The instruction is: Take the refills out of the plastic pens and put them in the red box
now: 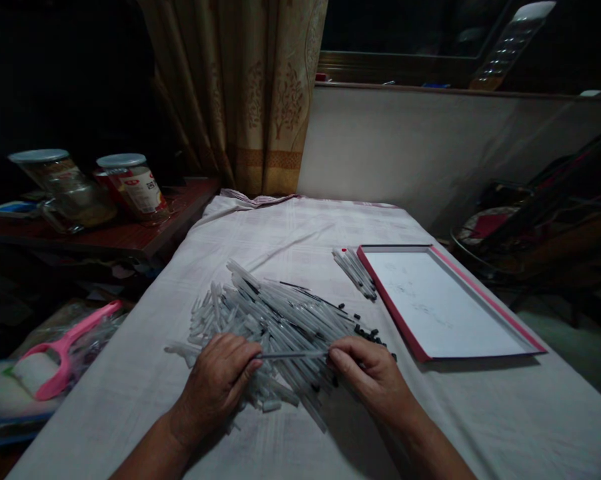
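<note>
Between my two hands a thin, greyish translucent pen tube (294,355) is held level above a pile. My left hand (224,375) pinches its left end, while my right hand (369,373) grips the right end, where my fingertips hide the tip. Beneath lies a loose heap of clear pen barrels (285,313) and short clear caps, with several thin dark refills (305,291) on top. Small black plugs (370,333) are scattered at the heap's right edge. A neat bundle of pens (354,272) rests beside the tray.
A shallow pink-edged box lid (445,307) with a white inside lies on the right of the cloth-covered table (485,413). At left, a side table (150,240) bears lidded jars (140,190) and a glass mug (83,203). A pink-handled object (63,353) sits lower left.
</note>
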The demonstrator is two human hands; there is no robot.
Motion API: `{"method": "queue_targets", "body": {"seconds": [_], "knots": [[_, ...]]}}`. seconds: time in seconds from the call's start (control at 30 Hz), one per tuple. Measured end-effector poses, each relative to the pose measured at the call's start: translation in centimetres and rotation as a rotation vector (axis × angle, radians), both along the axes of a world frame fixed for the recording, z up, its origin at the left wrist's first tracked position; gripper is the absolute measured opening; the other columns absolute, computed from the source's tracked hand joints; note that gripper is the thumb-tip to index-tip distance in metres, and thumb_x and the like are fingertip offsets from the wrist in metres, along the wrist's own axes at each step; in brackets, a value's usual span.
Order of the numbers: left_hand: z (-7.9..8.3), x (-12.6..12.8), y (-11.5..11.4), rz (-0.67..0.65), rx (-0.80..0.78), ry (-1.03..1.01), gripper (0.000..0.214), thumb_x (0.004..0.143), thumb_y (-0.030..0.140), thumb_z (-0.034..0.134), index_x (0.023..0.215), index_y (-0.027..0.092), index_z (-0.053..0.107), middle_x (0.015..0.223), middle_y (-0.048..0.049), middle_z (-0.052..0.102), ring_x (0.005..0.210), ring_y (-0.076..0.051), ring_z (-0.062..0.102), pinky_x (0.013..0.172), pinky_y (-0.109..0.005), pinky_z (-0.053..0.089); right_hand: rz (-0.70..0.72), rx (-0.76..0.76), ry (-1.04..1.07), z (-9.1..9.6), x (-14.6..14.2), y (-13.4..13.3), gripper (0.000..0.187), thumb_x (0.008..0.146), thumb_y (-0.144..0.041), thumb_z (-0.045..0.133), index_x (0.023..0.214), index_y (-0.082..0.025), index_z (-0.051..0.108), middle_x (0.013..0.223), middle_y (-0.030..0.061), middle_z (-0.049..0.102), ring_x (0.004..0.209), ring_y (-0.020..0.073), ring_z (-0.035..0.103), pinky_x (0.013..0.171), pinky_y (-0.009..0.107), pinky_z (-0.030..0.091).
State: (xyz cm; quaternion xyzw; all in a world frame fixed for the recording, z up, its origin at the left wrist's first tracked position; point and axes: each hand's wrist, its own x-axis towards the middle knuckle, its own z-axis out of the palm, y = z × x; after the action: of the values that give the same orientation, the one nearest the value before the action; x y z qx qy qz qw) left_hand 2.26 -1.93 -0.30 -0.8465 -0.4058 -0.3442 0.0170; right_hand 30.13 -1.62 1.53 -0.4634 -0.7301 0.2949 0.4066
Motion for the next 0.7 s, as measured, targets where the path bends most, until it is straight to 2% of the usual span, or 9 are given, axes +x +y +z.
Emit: {"method": "queue_targets", "body": {"seconds": [0.1, 0.23, 0.4, 0.53, 0.6, 0.7], "knots": [[0.03, 0.03, 0.07, -0.007, 0.015, 0.005, 0.023, 0.103, 0.033, 0.043, 0.098, 0.022, 0.063, 0.080, -0.0026, 0.069, 0.073, -0.017, 0.064, 0.070, -0.029, 0.047, -0.004, 0.041, 0.026, -0.02, 0.09, -0.09, 0.013, 0.088, -0.025, 0.060, 0.085, -0.020, 0.072, 0.074, 0.0033, 0.073, 0.064, 0.0163, 0.067, 0.061, 0.025, 0.051], [-0.06, -0.03, 0.12, -0.002, 0.039, 0.005, 0.021, 0.103, 0.032, 0.045, 0.099, 0.021, 0.063, 0.081, -0.0027, 0.070, 0.074, -0.018, 0.064, 0.073, -0.030, 0.047, -0.064, 0.016, 0.038, -0.32, -0.02, -0.10, 0.015, 0.085, -0.025, 0.063, 0.094, -0.021, 0.074, 0.081, 0.0041, 0.075, 0.067, 0.0166, 0.067, 0.061, 0.024, 0.052], [-0.03, 0.01, 0.09, -0.007, 0.013, 0.010, 0.020, 0.102, 0.031, 0.046, 0.098, 0.021, 0.063, 0.079, -0.0019, 0.068, 0.072, -0.017, 0.062, 0.072, -0.030, 0.045, -0.076, -0.080, -0.002, -0.49, -0.17, 0.06, 0.027, 0.091, -0.032, 0.054, 0.072, -0.020, 0.070, 0.064, 0.0017, 0.068, 0.060, 0.0159, 0.064, 0.058, 0.025, 0.049], [0.00, 0.01, 0.16, -0.010, 0.033, 0.011, 0.021, 0.102, 0.032, 0.046, 0.097, 0.021, 0.063, 0.080, -0.0020, 0.069, 0.073, -0.018, 0.062, 0.073, -0.030, 0.045, -0.072, -0.078, 0.019, -0.40, -0.23, -0.02, 0.013, 0.085, -0.028, 0.060, 0.083, -0.020, 0.071, 0.068, 0.0011, 0.068, 0.060, 0.0150, 0.062, 0.057, 0.024, 0.048], [-0.12, -0.03, 0.19, -0.009, 0.040, 0.017, 0.021, 0.102, 0.032, 0.046, 0.098, 0.021, 0.063, 0.080, -0.0020, 0.069, 0.073, -0.018, 0.062, 0.073, -0.030, 0.045, -0.090, -0.084, 0.034, -0.48, -0.25, -0.08, 0.013, 0.082, -0.027, 0.063, 0.088, -0.020, 0.072, 0.069, 0.0010, 0.069, 0.060, 0.0149, 0.062, 0.056, 0.024, 0.048], [-0.28, -0.05, 0.17, -0.011, 0.029, 0.021, 0.020, 0.102, 0.032, 0.046, 0.099, 0.021, 0.063, 0.080, -0.0020, 0.068, 0.073, -0.018, 0.062, 0.072, -0.030, 0.045, -0.069, -0.136, 0.038, -0.75, -0.21, -0.12, 0.023, 0.089, -0.032, 0.056, 0.076, -0.019, 0.070, 0.061, 0.0005, 0.065, 0.056, 0.0140, 0.059, 0.053, 0.023, 0.045]]}}
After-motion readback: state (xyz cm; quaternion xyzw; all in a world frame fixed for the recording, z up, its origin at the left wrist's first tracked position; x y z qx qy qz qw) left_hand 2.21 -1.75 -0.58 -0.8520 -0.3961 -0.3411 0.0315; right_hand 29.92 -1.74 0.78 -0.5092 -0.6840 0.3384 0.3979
